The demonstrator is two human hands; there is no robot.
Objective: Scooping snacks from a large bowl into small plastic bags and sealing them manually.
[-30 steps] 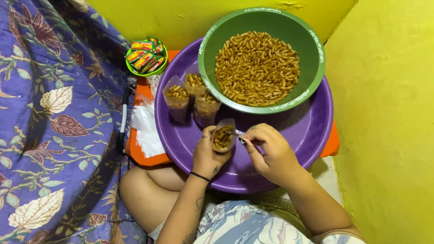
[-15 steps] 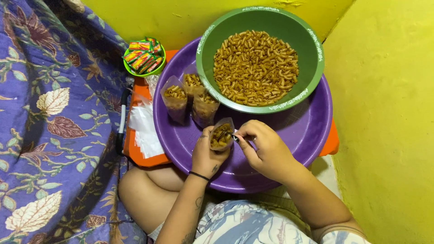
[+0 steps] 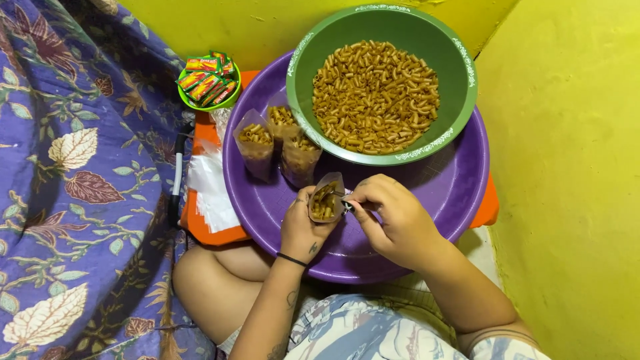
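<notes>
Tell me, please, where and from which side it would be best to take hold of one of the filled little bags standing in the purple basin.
Probably by its upper rim, from above: each filled bag stands upright in the purple basin, open mouth up, macaroni low inside. The three crowd together against the green bowl, so the outer left one, pinched at the top, looks easiest.

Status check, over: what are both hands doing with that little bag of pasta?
Left hand grips small bag of pasta, mouth open. Right hand pinches at bag's rim. Three filled bags stand in purple basin, apart from the hands.
</notes>
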